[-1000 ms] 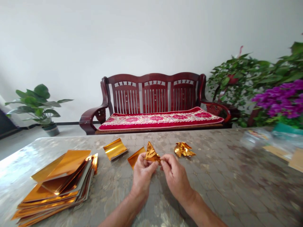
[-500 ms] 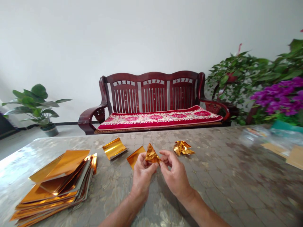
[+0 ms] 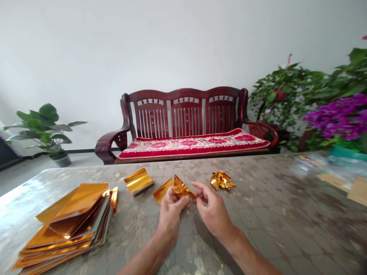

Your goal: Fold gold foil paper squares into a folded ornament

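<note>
A folded piece of gold foil paper (image 3: pixel 181 188), with a pointed peak, is held above the table between both hands. My left hand (image 3: pixel 171 208) pinches its lower left part between thumb and fingers. At its right corner, my right hand (image 3: pixel 211 208) has thumb and fingertips closed on the foil. Behind my left hand lies a flat gold sheet (image 3: pixel 163 191), partly covered by the fingers. A curled gold sheet (image 3: pixel 138 181) rests farther left. Beyond my right hand sits a crumpled-looking folded gold foil shape (image 3: pixel 222 180).
A tall stack of gold foil sheets (image 3: pixel 65 229) stands at the left of the patterned table (image 3: pixel 272 217). Clear plastic packaging (image 3: pixel 309 164) and cardboard pieces (image 3: pixel 358 189) lie at the far right. Behind the table is a wooden bench (image 3: pixel 186 114) with a red cushion (image 3: pixel 189 143).
The foil's peak has tilted and shifted slightly left, showing a smoother, broader face. My left hand has turned a little with it; my right hand keeps hold of the right corner.
</note>
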The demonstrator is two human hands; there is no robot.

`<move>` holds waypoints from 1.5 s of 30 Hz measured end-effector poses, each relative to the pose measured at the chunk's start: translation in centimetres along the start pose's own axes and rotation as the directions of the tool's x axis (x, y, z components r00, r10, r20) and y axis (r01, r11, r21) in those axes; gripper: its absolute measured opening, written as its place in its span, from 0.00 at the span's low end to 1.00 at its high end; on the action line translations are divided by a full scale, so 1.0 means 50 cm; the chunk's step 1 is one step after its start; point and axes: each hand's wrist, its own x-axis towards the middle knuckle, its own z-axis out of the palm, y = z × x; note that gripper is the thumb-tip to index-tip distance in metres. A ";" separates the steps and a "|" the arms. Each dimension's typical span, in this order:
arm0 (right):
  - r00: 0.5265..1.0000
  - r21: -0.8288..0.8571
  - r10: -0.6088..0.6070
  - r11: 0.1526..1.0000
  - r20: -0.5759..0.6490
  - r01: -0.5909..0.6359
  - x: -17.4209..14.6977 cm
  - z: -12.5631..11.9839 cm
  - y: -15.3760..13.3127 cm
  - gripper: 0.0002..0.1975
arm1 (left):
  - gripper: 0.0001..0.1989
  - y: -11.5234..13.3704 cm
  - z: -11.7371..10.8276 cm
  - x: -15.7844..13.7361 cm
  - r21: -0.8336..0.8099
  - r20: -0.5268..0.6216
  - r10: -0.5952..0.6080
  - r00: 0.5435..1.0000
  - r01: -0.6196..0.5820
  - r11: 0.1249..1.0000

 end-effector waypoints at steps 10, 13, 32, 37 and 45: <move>0.998 0.026 0.038 0.999 -0.054 -0.036 0.005 0.002 -0.001 0.19 | 0.24 -0.015 0.003 -0.001 -0.017 0.019 -0.073 0.997 0.073 0.997; 0.998 -0.018 0.021 1.000 -0.065 -0.022 0.011 -0.010 0.000 0.20 | 0.24 -0.009 0.002 -0.002 0.003 -0.032 -0.054 0.998 0.054 0.999; 0.992 -0.163 -0.118 0.981 -0.048 0.108 0.007 -0.014 -0.003 0.27 | 0.24 -0.010 0.002 0.000 -0.214 -0.083 -0.160 0.984 0.139 0.967; 0.993 -0.151 -0.101 0.984 -0.056 0.092 0.008 -0.015 0.001 0.25 | 0.24 -0.012 0.004 0.000 -0.190 -0.096 -0.132 0.987 0.112 0.975; 0.997 -0.100 -0.058 0.994 -0.054 0.053 0.011 -0.020 0.012 0.22 | 0.24 -0.015 0.007 -0.003 -0.143 -0.083 -0.103 0.991 0.091 0.986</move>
